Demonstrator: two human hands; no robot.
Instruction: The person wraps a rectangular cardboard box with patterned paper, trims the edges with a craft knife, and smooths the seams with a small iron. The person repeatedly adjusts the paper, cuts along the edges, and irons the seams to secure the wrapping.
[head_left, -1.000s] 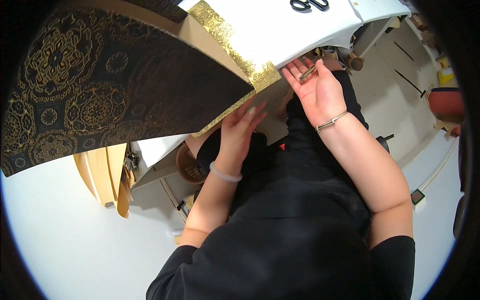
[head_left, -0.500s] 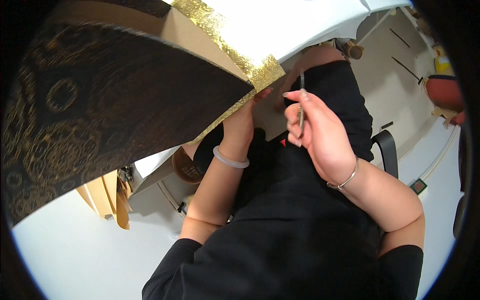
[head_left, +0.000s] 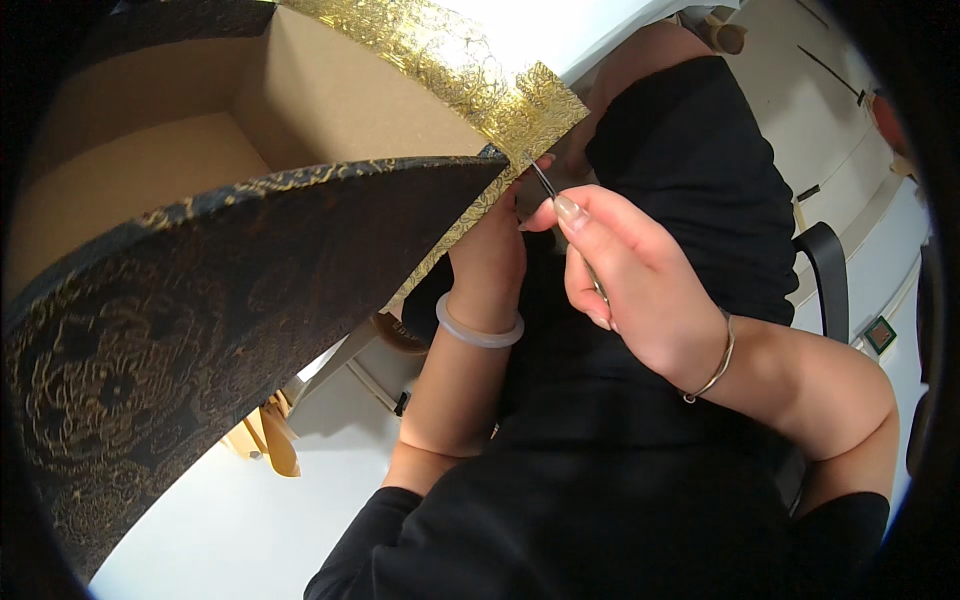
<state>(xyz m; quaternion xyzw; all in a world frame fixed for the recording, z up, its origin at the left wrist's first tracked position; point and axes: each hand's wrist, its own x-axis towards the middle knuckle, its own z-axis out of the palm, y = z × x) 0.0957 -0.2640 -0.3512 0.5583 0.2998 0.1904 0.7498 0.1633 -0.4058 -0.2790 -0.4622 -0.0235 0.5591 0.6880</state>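
Note:
A large box (head_left: 190,400), open on one side, has a dark covering with raised gold-brown patterns and plain brown board inside. Along its edge, a strip of crinkled gold paper (head_left: 470,70) juts out past the corner. My left hand (head_left: 490,250) is closed on the box from beneath that corner, most of its fingers hidden behind the gold edge. Pinched in my right hand (head_left: 630,260) is a slim scalpel-like metal tool (head_left: 545,181). Its tip is at the gold paper beside the corner; whether it touches cannot be made out.
White covering (head_left: 620,20) spreads beyond the box at the top. Below the box are brown paper pieces (head_left: 270,440) and a brown basket-like container (head_left: 400,335), partly hidden. A black chair armrest (head_left: 826,280) curves up at my right, and a red object (head_left: 888,125) stands at the far right.
The box has tipped so that more of its inside shows. My right hand has come down and brought the tool's tip to the gold corner. My left hand stays beneath the corner.

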